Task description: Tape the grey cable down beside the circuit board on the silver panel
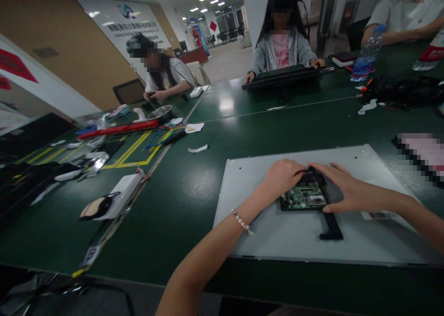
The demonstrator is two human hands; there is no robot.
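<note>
A green circuit board [303,197] in a black plastic frame is over a flat silver-grey panel [255,233]. My left hand [285,177] is closed at the frame's far side, its fingertips on a dark part there. On the right side my right hand [347,189] grips the frame, thumb at the near corner and fingers at the far edge. A black L-shaped piece [333,227] sticks out toward me below the board. My fingers partly hide the far end of the frame.
Across the green table, one person holds a black flat screen [287,78] and another sits at the left. A water bottle [368,52] and black cables [402,90] are at the far right. A white box [121,196] lies left; tools and a metal bowl [160,112] sit beyond.
</note>
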